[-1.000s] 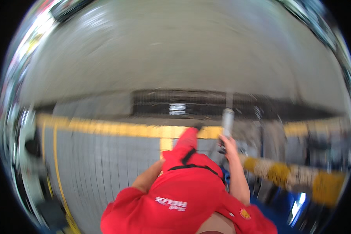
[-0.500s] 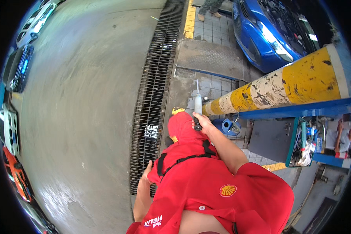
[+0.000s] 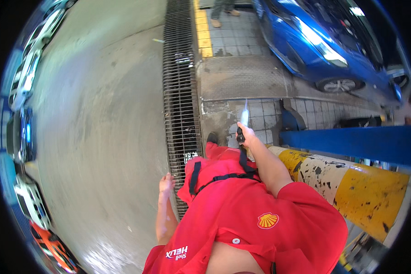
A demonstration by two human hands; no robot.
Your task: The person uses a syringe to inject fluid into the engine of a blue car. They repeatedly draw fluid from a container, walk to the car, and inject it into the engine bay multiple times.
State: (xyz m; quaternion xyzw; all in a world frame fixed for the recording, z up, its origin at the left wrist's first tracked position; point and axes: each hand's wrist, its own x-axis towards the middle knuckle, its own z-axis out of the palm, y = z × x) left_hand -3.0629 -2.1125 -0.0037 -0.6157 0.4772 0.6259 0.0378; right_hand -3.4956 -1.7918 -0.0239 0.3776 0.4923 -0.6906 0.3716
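Observation:
My right hand [image 3: 246, 135] is closed round the black handle of a syringe-like tool [image 3: 245, 118] with a pale translucent barrel. Its thin nozzle points ahead, toward a ridged metal plate [image 3: 242, 75] set in the floor, and touches nothing that I can see. My left hand [image 3: 167, 183] hangs low beside the floor grate [image 3: 179, 91], its fingers loosely bent and apart with no object in them. Ahead on the right stands a blue car [image 3: 290, 52] with its engine bay exposed. One dark shoe of mine [image 3: 212, 137] shows beyond my red clothing.
A scuffed yellow and white pillar [image 3: 365, 192] lies close on my right, with a blue beam [image 3: 347, 145] beyond it. Another person's legs [image 3: 217, 11] are at the far end, by a yellow floor stripe [image 3: 203, 27]. Several cars line the far left, including an orange one [image 3: 50, 246].
I have moved forward along the grate, toward the blue car. The pillar has slid back past my right arm; the blue container and trolley have left view. The tool stays in my right hand.

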